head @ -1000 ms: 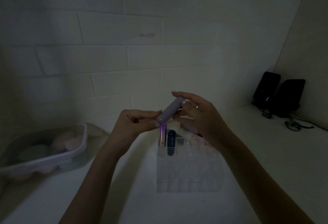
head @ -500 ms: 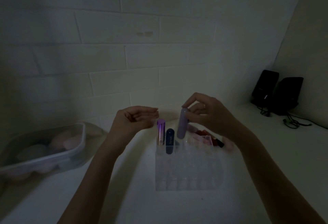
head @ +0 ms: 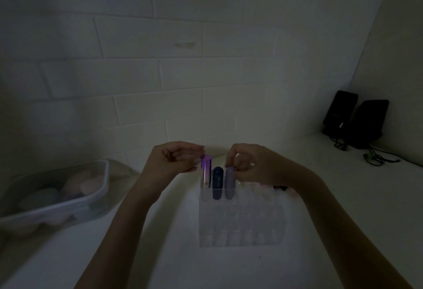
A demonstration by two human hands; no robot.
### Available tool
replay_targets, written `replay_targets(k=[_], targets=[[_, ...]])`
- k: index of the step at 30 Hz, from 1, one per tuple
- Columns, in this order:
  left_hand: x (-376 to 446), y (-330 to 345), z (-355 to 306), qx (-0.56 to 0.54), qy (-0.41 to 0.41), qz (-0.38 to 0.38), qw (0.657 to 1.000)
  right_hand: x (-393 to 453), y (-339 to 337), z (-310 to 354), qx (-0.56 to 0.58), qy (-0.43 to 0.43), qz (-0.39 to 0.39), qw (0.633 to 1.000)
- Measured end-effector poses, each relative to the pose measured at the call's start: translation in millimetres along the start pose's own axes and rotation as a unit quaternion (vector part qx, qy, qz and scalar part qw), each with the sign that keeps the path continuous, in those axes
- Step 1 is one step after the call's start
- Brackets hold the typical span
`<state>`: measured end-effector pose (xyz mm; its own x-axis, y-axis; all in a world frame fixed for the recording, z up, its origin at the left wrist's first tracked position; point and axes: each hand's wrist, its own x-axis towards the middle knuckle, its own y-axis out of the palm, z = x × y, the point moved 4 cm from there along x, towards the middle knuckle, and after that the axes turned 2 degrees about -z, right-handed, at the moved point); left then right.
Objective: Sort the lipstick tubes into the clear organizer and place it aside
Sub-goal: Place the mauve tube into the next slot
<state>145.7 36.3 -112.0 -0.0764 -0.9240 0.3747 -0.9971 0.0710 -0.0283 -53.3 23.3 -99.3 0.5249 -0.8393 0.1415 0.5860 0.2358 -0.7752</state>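
The scene is dim. A clear gridded organizer [head: 242,227] stands on the white table in front of me. Three tubes stand upright in its back row: a shiny purple tube [head: 205,172] at the left, a dark blue tube [head: 217,182] in the middle and a pale lilac tube [head: 229,182] to their right. My right hand [head: 254,165] pinches the top of the lilac tube, which sits in its slot. My left hand [head: 176,159] hovers half curled beside the top of the purple tube, with its fingertips at the cap. More tubes [head: 280,188] lie behind the organizer, mostly hidden by my right wrist.
A clear plastic tub [head: 68,204] with pale round items sits at the left. Two black speakers [head: 357,117] with cables [head: 375,157] stand in the far right corner. A tiled wall runs close behind the organizer.
My right hand turned the lilac tube upright and lowered it into the slot beside the dark blue tube. My left hand let go of it and moved up to the purple tube.
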Motion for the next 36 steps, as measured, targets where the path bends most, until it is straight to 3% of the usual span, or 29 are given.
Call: replay_targets(k=[13,18,20,26,29,36], targets=[[1,-5,2,0.017,-0.004,-0.01,1.0,-2,-7,-3,0.018,-0.008,0.031,0.999],[3,-20,8,0.013,-0.021,-0.059,0.998,-8,-55,-21,0.08,0.015,-0.177,0.981],[3,-21,11,0.022,-0.033,-0.059,0.997,-9,-57,-34,0.069,0.036,-0.205,0.976],[4,-17,26,0.06,-0.087,-0.041,0.994,8,-25,-71,-0.042,0.11,-0.148,0.982],[5,-15,32,0.073,-0.105,-0.032,0.991,17,-12,-83,-0.032,0.172,-0.167,0.97],[3,-7,33,0.083,-0.105,-0.022,0.991,46,1,-99,-0.197,0.25,-0.126,0.94]])
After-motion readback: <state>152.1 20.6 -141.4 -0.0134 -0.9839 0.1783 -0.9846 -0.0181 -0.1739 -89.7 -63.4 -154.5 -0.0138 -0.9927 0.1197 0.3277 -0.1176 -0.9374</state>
